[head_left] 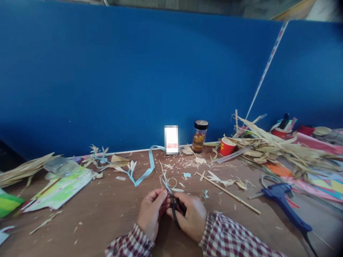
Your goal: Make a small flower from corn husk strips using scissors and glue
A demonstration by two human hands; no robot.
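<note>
Black-handled scissors (174, 208) are in my right hand (193, 216), its fingers through and around the handles. Their blades point up and away over the brown table. My left hand (152, 211) is close against the blades, thumb and fingers pinched together. Whatever lies in that pinch is too small or hidden to name; thin pale strands show just beyond the fingertips. Past both hands, husk shavings (177, 165) are scattered on the tabletop. A light blue ribbon (148, 172) curves there, with a small white husk flower (131, 167) at its near end.
A blue glue gun (285, 203) lies at the right, near a thin stick (230, 194). Dried husks (265, 142) pile up behind it beside a red paper cup (227, 146). A lidded jar (199, 137) stands by the blue partition (150, 78). Leftward lies a green-and-white packet (64, 189).
</note>
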